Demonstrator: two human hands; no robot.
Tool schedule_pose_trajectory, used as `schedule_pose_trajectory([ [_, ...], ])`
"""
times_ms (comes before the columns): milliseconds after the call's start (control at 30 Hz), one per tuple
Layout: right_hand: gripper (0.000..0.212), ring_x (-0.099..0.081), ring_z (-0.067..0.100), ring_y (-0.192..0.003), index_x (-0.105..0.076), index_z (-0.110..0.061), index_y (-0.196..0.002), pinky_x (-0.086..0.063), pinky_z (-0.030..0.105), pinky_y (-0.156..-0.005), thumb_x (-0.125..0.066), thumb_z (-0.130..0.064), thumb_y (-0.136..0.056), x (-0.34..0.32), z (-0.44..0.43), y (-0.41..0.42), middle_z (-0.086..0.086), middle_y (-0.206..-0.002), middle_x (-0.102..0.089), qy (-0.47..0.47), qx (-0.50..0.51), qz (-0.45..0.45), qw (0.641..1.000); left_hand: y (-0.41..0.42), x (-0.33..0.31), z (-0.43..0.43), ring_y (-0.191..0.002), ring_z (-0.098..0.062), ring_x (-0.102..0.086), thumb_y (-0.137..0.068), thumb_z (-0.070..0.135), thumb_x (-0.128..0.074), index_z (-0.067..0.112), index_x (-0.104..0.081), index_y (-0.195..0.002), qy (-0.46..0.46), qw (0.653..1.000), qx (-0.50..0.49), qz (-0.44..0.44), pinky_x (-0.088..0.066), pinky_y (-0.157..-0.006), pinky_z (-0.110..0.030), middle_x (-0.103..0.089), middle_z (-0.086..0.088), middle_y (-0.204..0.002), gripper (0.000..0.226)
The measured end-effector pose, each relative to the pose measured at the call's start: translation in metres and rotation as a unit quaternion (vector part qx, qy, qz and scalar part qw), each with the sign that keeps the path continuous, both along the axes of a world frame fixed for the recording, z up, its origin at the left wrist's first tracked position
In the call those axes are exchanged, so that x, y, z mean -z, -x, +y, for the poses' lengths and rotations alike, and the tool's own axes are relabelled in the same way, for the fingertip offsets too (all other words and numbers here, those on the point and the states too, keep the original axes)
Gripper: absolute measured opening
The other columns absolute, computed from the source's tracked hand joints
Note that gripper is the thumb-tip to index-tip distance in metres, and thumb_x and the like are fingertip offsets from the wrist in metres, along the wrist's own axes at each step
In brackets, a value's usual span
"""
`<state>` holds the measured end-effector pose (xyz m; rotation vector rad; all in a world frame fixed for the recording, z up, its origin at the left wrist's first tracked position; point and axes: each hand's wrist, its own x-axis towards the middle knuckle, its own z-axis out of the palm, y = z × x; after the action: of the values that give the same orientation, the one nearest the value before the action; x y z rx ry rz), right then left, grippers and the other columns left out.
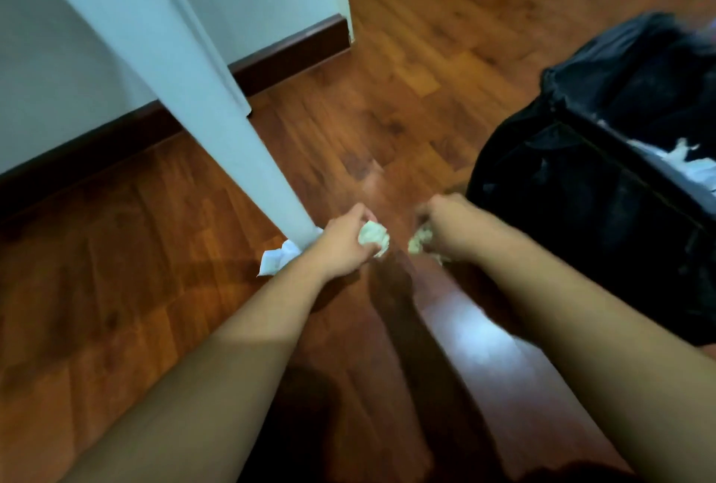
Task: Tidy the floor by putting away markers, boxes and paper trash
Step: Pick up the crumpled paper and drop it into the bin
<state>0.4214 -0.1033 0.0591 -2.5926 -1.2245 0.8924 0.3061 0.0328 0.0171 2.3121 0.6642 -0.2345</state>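
Note:
My left hand [345, 240] is closed around a crumpled pale paper ball [375, 239] just above the wooden floor. My right hand [445, 228] grips a second crumpled paper wad [421, 240], partly hidden under my fingers and blurred. A white paper scrap [277, 258] lies on the floor at the foot of the white table leg [217, 110], partly behind my left wrist. To the right stands a bin lined with a black trash bag [581, 188], with white paper trash [682, 159] showing inside it.
The white table leg slants from upper left down to the floor next to my left hand. A white wall with dark skirting board [116, 133] runs along the left. Wooden floor [407, 75] stretches beyond my hands.

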Motion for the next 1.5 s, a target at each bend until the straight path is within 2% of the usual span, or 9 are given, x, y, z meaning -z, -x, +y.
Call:
schedule_pose_trajectory([
  [300, 0.013, -0.055, 0.008, -0.060, -0.067, -0.019, -0.089, -0.041, 0.019, -0.054, -0.069, -0.013, -0.077, -0.223, -0.108, -0.076, 0.000, -0.079, -0.064, -0.353, 0.244, -0.209, 0.879, -0.129, -0.203, -0.063, -0.091, -0.007, -0.054, -0.081, 0.017, -0.067, 0.022, -0.066, -0.106, -0.100, 0.886, -0.011, -0.452, -0.042, -0.087, -0.013, -0.055, -0.001, -0.105, 0.025],
  [467, 0.020, -0.060, 0.013, -0.058, -0.067, -0.020, -0.087, -0.045, 0.017, -0.048, -0.079, -0.016, -0.072, -0.206, -0.160, -0.117, -0.002, -0.069, -0.065, -0.186, 0.318, -0.124, 0.921, -0.183, -0.207, -0.123, -0.097, -0.014, -0.054, -0.080, 0.023, -0.071, 0.028, -0.061, -0.119, -0.138, 0.929, 0.144, -0.311, -0.038, -0.084, -0.016, -0.054, 0.001, -0.105, 0.040],
  [567, 0.057, -0.064, 0.024, -0.096, -0.063, -0.024, -0.118, -0.053, 0.030, -0.082, -0.085, -0.024, -0.066, -0.179, -0.167, -0.125, 0.003, -0.110, -0.067, -0.027, 0.298, -0.037, 0.953, -0.187, -0.184, -0.131, -0.120, -0.020, -0.051, -0.084, 0.034, -0.068, 0.032, -0.047, -0.135, -0.150, 0.953, 0.196, -0.175, -0.043, -0.101, -0.036, -0.051, 0.001, -0.129, 0.056],
  [667, 0.067, -0.056, 0.024, -0.117, -0.057, -0.025, -0.127, -0.040, 0.028, -0.090, -0.084, -0.030, -0.067, -0.171, -0.160, -0.127, 0.004, -0.130, -0.059, -0.046, 0.292, -0.069, 0.953, -0.168, -0.173, -0.123, -0.106, -0.015, -0.059, -0.085, 0.026, -0.064, 0.029, -0.060, -0.117, -0.129, 0.938, 0.137, -0.292, -0.049, -0.094, -0.036, -0.061, 0.005, -0.114, 0.033],
  [833, 0.039, -0.064, 0.015, -0.096, -0.065, -0.025, -0.108, -0.048, 0.025, -0.086, -0.080, -0.030, -0.072, -0.171, -0.104, -0.095, -0.003, -0.104, -0.066, -0.220, 0.202, -0.065, 0.952, -0.102, -0.119, -0.096, -0.055, -0.018, -0.059, -0.075, 0.023, -0.054, 0.019, -0.062, -0.079, -0.124, 0.911, 0.028, -0.392, -0.051, -0.057, -0.031, -0.057, 0.004, -0.057, 0.010],
  [967, 0.035, -0.063, 0.012, -0.085, -0.067, -0.021, -0.102, -0.048, 0.024, -0.081, -0.081, -0.030, -0.071, -0.123, -0.037, -0.041, -0.003, -0.096, -0.069, -0.215, 0.051, 0.020, 0.975, 0.004, -0.016, -0.062, -0.048, -0.026, -0.061, -0.070, 0.029, -0.050, 0.020, -0.047, -0.073, -0.230, 0.941, 0.117, -0.220, -0.044, -0.041, -0.026, -0.058, -0.002, -0.053, 0.010],
  [1133, 0.052, -0.056, 0.025, -0.117, -0.055, -0.015, -0.126, -0.044, 0.028, -0.092, -0.073, -0.022, -0.078, 0.030, -0.002, 0.028, 0.010, -0.125, -0.061, -0.016, -0.040, 0.079, 0.996, 0.103, 0.051, 0.005, -0.097, -0.029, -0.064, -0.085, 0.033, -0.048, 0.019, -0.059, -0.099, -0.240, 0.946, 0.046, 0.212, -0.048, -0.076, -0.035, -0.067, -0.006, -0.104, 0.022],
  [1400, 0.104, 0.018, 0.037, -0.145, 0.002, -0.049, -0.147, -0.027, 0.067, -0.103, -0.068, -0.011, -0.080, 0.145, -0.045, 0.071, 0.004, -0.157, 0.027, 0.203, -0.062, 0.064, 0.975, 0.074, 0.090, 0.079, -0.138, -0.029, -0.027, -0.076, 0.042, -0.072, 0.032, -0.028, -0.146, -0.194, 0.954, -0.083, 0.213, -0.041, -0.103, -0.045, -0.011, -0.002, -0.156, 0.083],
  [1500, 0.117, 0.022, 0.038, -0.143, 0.005, -0.051, -0.146, -0.027, 0.069, -0.101, -0.075, -0.006, -0.073, 0.152, -0.045, 0.071, 0.003, -0.156, 0.030, 0.205, -0.055, 0.069, 0.975, 0.076, 0.113, 0.079, -0.133, -0.031, -0.040, -0.079, 0.034, -0.072, 0.028, -0.026, -0.147, -0.115, 0.959, -0.062, 0.251, -0.043, -0.103, -0.041, -0.030, -0.011, -0.150, 0.083],
])
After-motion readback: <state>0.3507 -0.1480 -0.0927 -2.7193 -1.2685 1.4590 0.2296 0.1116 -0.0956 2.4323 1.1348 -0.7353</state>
